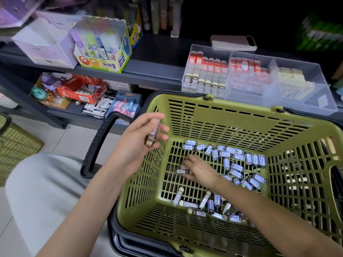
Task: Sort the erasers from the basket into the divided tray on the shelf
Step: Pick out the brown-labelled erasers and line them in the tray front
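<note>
Here, left hand (136, 145) gripping erasers (152, 131) above basket (187, 98) rim, right hand (201, 169) pinching eraser (181, 171) inside

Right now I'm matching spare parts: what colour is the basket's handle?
Black: the basket handle, seen in the head view.

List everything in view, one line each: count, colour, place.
basket: one, olive green with black handles, foreground.
loose erasers: dozens, blue-white sleeves, basket floor.
divided tray: one, clear, shelf behind basket.
sorted erasers: many, red, grey and cream, in tray compartments.
glue box: one, yellow-green, shelf left.
pale box: one, white-lilac, left of glue box.
phone: one, pinkish-grey, behind tray.
red box: one, lower shelf.
second basket: one, green, far left floor.
left hand: grips brown-sleeved erasers over basket's left rim.
right hand: inside basket, fingers around a grey eraser.
</note>
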